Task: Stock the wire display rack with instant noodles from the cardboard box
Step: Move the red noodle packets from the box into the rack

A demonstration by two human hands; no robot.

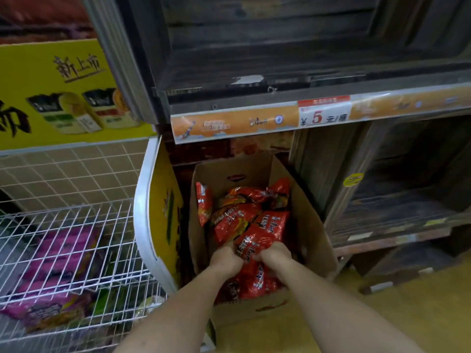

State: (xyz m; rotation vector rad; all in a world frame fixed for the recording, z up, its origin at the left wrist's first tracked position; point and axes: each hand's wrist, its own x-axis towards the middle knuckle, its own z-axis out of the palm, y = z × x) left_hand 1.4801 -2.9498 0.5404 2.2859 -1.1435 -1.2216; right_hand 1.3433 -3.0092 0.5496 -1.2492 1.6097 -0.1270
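Grip: left hand (225,258) and right hand (275,256) pinch one noodle packet (251,244).

glossy plastic noodle packets (251,226), matt cardboard box (309,226), white-coated wire rack (76,240)

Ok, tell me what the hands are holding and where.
A red instant noodle packet inside the cardboard box: the left hand grips its near-left edge, the right hand its near-right edge.
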